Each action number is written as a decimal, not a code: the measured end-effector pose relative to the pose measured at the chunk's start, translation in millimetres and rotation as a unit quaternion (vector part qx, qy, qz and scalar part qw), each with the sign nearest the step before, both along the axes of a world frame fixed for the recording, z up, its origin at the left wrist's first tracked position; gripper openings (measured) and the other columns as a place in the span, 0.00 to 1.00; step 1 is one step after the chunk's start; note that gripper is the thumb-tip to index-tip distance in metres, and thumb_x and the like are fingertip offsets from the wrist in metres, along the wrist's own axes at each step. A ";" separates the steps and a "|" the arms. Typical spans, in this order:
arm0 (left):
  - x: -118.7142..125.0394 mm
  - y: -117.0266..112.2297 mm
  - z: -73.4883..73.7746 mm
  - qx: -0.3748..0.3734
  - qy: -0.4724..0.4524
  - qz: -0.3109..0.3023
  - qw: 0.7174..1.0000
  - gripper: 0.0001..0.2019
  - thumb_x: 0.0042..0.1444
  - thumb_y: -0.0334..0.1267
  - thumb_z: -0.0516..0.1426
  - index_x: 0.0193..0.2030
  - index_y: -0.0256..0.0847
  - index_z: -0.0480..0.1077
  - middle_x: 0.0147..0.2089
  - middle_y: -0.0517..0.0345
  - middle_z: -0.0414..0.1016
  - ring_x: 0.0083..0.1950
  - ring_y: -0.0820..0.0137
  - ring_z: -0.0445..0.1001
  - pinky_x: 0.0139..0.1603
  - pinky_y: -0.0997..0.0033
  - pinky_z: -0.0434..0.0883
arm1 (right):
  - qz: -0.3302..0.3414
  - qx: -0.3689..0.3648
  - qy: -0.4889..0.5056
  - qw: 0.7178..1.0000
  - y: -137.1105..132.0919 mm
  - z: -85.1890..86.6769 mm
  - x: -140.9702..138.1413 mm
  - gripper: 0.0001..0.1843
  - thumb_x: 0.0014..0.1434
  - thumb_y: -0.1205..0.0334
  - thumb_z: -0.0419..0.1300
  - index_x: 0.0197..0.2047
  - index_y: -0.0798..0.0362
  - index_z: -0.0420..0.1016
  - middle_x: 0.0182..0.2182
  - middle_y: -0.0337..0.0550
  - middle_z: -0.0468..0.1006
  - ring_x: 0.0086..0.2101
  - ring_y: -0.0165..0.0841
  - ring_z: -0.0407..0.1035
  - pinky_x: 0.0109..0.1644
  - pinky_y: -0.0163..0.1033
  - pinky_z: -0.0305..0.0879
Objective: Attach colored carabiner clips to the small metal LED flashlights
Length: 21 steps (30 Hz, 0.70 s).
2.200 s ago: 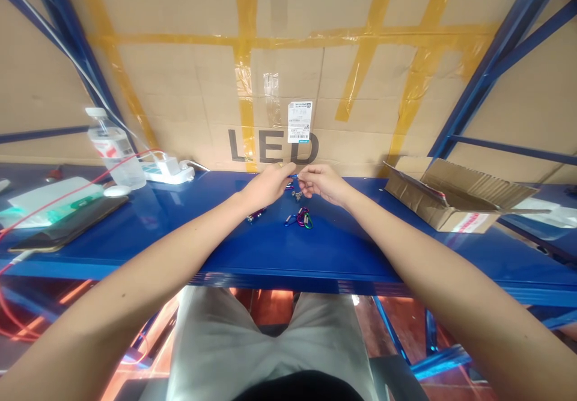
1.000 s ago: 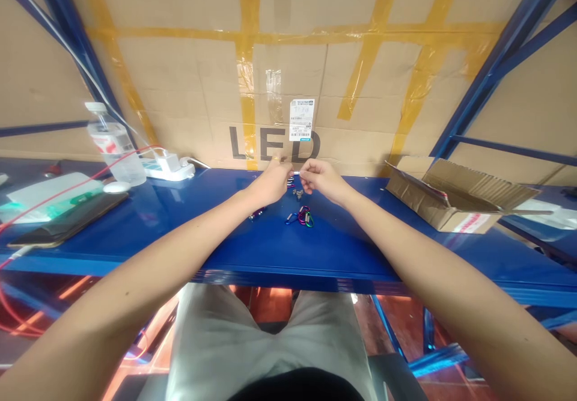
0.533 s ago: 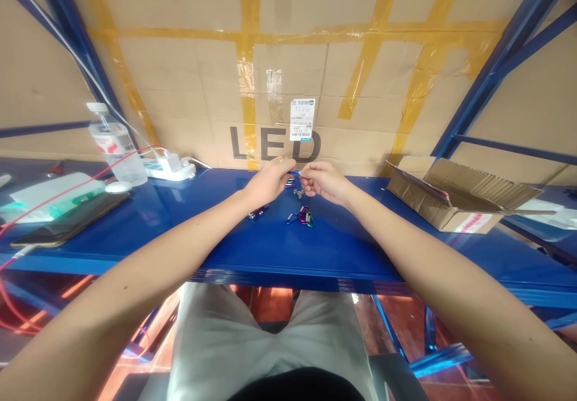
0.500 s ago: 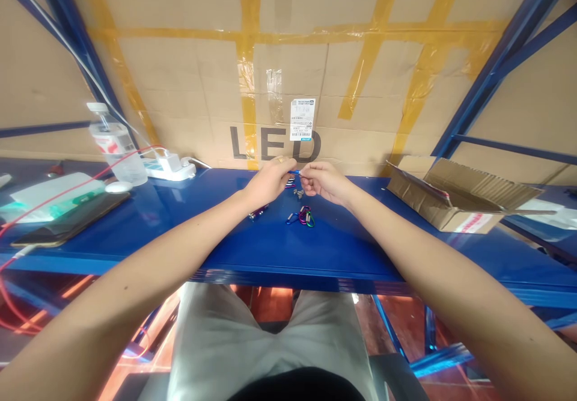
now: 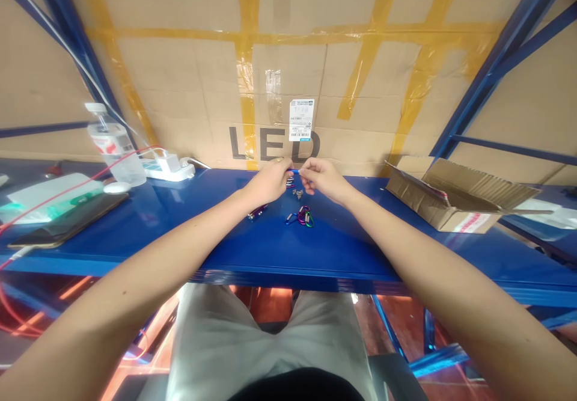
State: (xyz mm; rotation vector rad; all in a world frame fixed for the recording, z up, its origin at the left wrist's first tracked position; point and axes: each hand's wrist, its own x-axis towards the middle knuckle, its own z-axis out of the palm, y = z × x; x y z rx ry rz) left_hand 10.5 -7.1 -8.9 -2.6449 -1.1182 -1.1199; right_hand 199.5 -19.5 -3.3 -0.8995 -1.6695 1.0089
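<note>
Both hands meet above the far part of the blue table [image 5: 252, 251]. Fingers of my left hand [image 5: 271, 181] are closed on one end of a small blue rod [image 5: 295, 171]. My right hand [image 5: 323, 178] pinches its other end; the fingers hide much of it. Below the hands lie small silvery metal pieces [image 5: 297, 193]. Nearer to me is a group of coloured carabiners [image 5: 300, 216], blue, purple and green. A few slim shiny tubes [image 5: 258, 211] lie beside my left forearm, partly covered by it.
At the right stands an open cardboard box [image 5: 460, 199]. On the left are a plastic bottle [image 5: 115, 151], a white power strip [image 5: 174, 169], a dark flat device [image 5: 67, 223] and a packet of tissues [image 5: 49, 193]. A red cable [image 5: 67, 193] crosses there. Large cardboard [image 5: 189, 100] backs the table.
The hands stay together on the blue rod, with only slight finger movement. The whole view has shifted a little; the things on the table lie as before.
</note>
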 end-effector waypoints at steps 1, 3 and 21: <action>-1.4 -0.7 0.5 -0.006 0.007 -0.004 1.000 0.05 0.66 0.30 0.52 0.41 0.40 0.69 0.37 0.52 0.74 0.39 0.63 0.74 0.43 0.60 0.72 | 0.000 -0.006 0.003 1.000 -0.7 0.3 -0.2 0.13 0.63 0.72 0.60 0.29 0.52 0.65 0.19 0.36 0.71 0.17 0.26 0.63 0.20 0.33 0.61; -4.0 -1.7 0.4 0.000 0.012 -0.018 1.000 0.05 0.65 0.29 0.53 0.42 0.41 0.68 0.32 0.56 0.72 0.35 0.64 0.72 0.38 0.63 0.69 | 0.001 -0.029 0.013 0.999 -3.4 2.2 -0.7 0.13 0.63 0.73 0.60 0.28 0.52 0.65 0.18 0.36 0.69 0.18 0.26 0.62 0.20 0.32 0.60; 0.6 -3.6 0.7 0.092 -0.032 -0.099 0.990 0.10 0.66 0.26 0.49 0.34 0.43 0.62 0.35 0.55 0.70 0.42 0.65 0.70 0.44 0.62 0.69 | 0.055 -0.161 0.120 0.978 -8.3 11.7 0.1 0.13 0.56 0.75 0.63 0.27 0.53 0.63 0.19 0.37 0.64 0.20 0.25 0.58 0.19 0.29 0.51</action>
